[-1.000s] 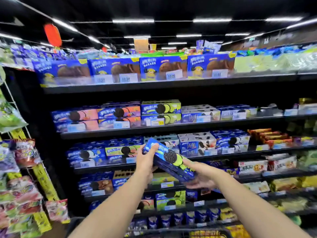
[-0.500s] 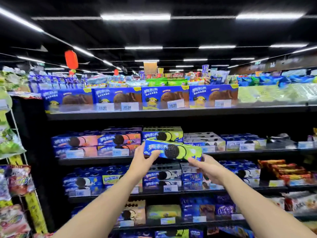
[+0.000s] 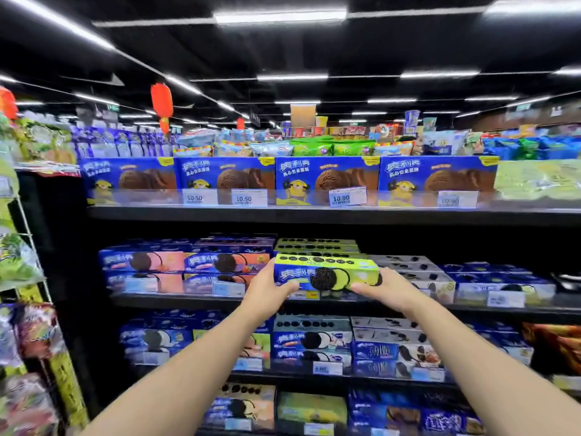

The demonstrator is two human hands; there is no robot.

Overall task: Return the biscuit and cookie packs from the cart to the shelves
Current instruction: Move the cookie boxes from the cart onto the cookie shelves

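Note:
A blue and lime-green cookie box [image 3: 327, 272] with a black sandwich cookie printed on its front is held level in front of the second shelf [image 3: 195, 299]. My left hand [image 3: 267, 289] grips its left end. At the right end, my right hand [image 3: 382, 291] holds it from below. Behind the box lies a stack of matching green boxes [image 3: 314, 246]. The cart is out of view.
Pink-fronted cookie boxes [image 3: 185, 262] fill the shelf to the left, white and blue boxes [image 3: 418, 272] to the right. Large blue boxes [image 3: 327, 179] line the top shelf. A wire rack of snack bags [image 3: 22, 262] hangs at the left.
The box has risen from the third-shelf height to the second shelf and turned from tilted to level, moving in toward the green stack. Both hands kept hold throughout.

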